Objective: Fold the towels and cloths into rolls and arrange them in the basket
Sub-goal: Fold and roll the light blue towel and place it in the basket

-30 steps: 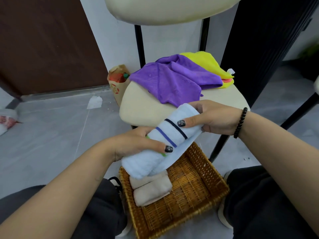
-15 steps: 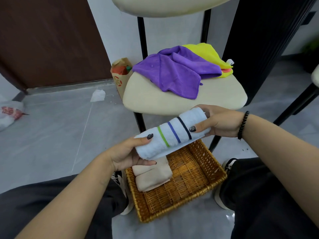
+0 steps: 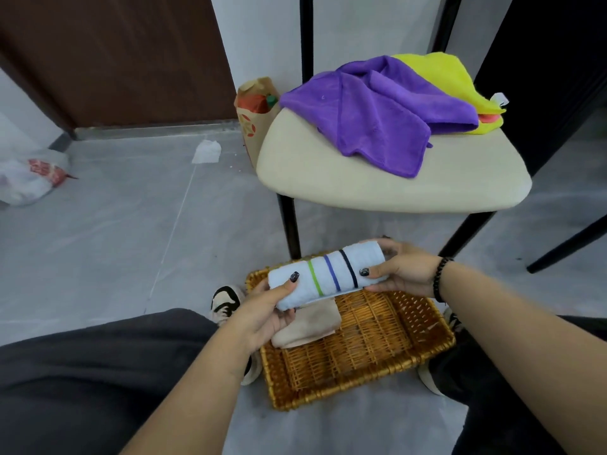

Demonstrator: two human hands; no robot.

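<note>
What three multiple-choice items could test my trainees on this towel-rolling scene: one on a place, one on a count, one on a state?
1. Where does the purple cloth lie?
A. In the wicker basket
B. On the chair seat
C. On the floor

2. How many stripes show on the white rolled towel?
A. One
B. Three
C. Five

3. How is the white rolled towel held?
A. By both hands
B. By one hand
C. By none

Answers: 1 B, draped on the chair seat. 2 B, green, blue, black. 3 A, left hand and right hand grip its ends.
</note>
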